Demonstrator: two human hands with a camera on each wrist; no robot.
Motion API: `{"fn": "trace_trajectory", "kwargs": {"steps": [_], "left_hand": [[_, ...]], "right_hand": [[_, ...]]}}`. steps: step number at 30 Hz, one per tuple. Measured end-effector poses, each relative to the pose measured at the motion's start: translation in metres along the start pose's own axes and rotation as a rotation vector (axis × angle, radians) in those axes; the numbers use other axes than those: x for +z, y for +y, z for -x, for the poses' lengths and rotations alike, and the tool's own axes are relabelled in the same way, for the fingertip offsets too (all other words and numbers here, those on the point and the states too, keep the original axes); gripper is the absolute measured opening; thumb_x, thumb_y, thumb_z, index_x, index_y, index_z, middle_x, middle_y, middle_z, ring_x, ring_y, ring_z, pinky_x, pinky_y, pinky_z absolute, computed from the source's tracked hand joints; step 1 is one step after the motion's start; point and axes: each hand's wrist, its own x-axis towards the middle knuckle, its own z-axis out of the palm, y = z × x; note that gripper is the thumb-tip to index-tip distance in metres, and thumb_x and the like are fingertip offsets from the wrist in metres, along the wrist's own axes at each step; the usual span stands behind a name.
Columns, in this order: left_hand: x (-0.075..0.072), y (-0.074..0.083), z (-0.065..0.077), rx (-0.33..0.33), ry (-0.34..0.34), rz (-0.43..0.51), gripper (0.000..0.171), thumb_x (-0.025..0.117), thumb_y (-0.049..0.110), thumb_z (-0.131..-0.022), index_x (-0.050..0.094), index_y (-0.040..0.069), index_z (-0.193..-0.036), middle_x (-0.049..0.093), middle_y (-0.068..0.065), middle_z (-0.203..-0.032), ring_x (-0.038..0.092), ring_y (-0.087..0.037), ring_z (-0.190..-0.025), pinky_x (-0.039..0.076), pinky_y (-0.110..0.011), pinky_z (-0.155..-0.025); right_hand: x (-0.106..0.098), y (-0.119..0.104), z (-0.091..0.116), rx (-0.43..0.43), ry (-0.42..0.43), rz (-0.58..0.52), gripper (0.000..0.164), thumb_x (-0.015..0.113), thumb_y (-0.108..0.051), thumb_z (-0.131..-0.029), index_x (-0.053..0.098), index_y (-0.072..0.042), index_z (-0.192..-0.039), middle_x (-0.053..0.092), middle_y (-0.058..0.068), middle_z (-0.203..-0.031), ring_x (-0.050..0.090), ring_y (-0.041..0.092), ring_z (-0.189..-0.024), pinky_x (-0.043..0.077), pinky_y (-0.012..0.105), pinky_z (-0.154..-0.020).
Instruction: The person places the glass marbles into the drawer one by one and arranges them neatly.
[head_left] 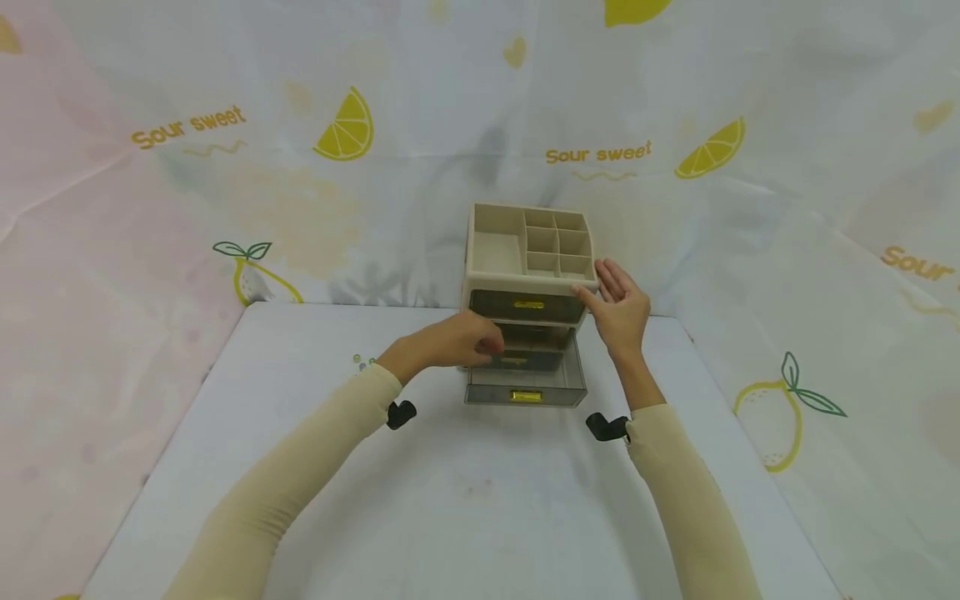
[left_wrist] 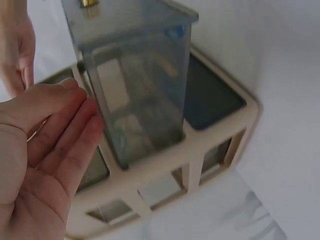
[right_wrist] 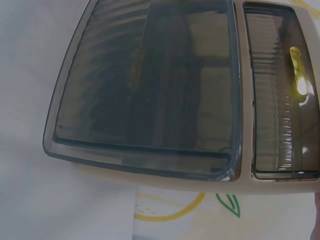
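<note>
A beige desktop organizer (head_left: 534,281) with smoky see-through drawers stands at the back of the table. Its middle drawer (head_left: 527,395) is pulled out, and a bit of blue shows inside the corner of that drawer (left_wrist: 175,32). My left hand (head_left: 467,339) hovers at the left side of this drawer, thumb tip against the fingertips; I cannot tell whether something small is pinched there. On the organizer's upper right corner rests my right hand (head_left: 622,310), thumb on the front edge and fairly straight fingers along the side. The top drawer (head_left: 528,306) is closed.
Several small round green and clear beads (head_left: 357,358) lie on the white table (head_left: 465,500), left of the organizer and partly behind the left wrist. Lemon-print cloth (head_left: 420,208) hangs close behind. The organizer's top tray (head_left: 498,250) has open compartments.
</note>
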Motion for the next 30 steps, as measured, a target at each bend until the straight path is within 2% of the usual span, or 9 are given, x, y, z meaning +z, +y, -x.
{"fn": "trace_trajectory", "kwargs": {"steps": [7,11,14,19,24,30], "left_hand": [[-0.021,-0.027,0.034,-0.096,0.14,0.003,0.015,0.067,-0.001,-0.088,0.07,-0.002,-0.102,0.07,-0.011,-0.099,0.067,-0.023,-0.091,0.055,-0.033,-0.081],[-0.025,-0.046,0.052,-0.209,0.182,-0.005,0.015,0.068,-0.001,-0.088,0.07,-0.001,-0.103,0.069,-0.012,-0.1,0.066,-0.025,-0.093,0.055,-0.037,-0.083],[-0.021,-0.061,0.066,-0.307,0.169,-0.004,0.018,0.068,0.001,-0.088,0.069,-0.002,-0.106,0.069,-0.013,-0.104,0.065,-0.028,-0.096,0.054,-0.04,-0.086],[-0.006,-0.089,0.088,-0.434,0.141,0.012,0.02,0.066,-0.002,-0.087,0.069,-0.002,-0.106,0.069,-0.013,-0.105,0.064,-0.03,-0.1,0.052,-0.043,-0.088],[0.002,-0.106,0.11,-0.489,0.135,0.029,0.022,0.063,-0.009,-0.083,0.068,-0.004,-0.104,0.068,-0.014,-0.1,0.063,-0.03,-0.094,0.053,-0.043,-0.084],[0.01,-0.121,0.128,-0.505,0.143,0.01,0.022,0.062,-0.013,-0.08,0.068,-0.006,-0.1,0.068,-0.013,-0.093,0.062,-0.028,-0.087,0.054,-0.042,-0.08]], "right_hand": [[0.002,-0.002,0.0,0.001,0.005,0.0,0.065,0.078,0.008,-0.076,0.048,0.013,-0.134,0.053,0.028,-0.133,0.052,0.03,-0.126,0.043,0.033,-0.102],[0.002,-0.003,-0.001,-0.015,0.0,-0.001,0.065,0.078,0.008,-0.076,0.048,0.013,-0.134,0.053,0.028,-0.133,0.052,0.031,-0.126,0.043,0.033,-0.102],[0.001,0.001,-0.001,-0.009,0.003,-0.016,0.066,0.079,0.008,-0.076,0.048,0.012,-0.134,0.053,0.027,-0.133,0.052,0.029,-0.126,0.043,0.032,-0.102],[-0.003,0.02,-0.006,-0.009,0.026,-0.034,0.067,0.081,0.006,-0.074,0.051,0.007,-0.135,0.055,0.024,-0.133,0.054,0.024,-0.125,0.044,0.027,-0.1],[-0.004,0.026,-0.008,-0.024,0.034,-0.018,0.068,0.082,0.003,-0.074,0.052,0.007,-0.134,0.056,0.022,-0.132,0.055,0.021,-0.124,0.045,0.026,-0.099],[-0.002,0.008,-0.003,-0.005,0.014,-0.035,0.067,0.079,0.007,-0.075,0.049,0.011,-0.134,0.053,0.026,-0.133,0.053,0.026,-0.126,0.043,0.03,-0.101]]}}
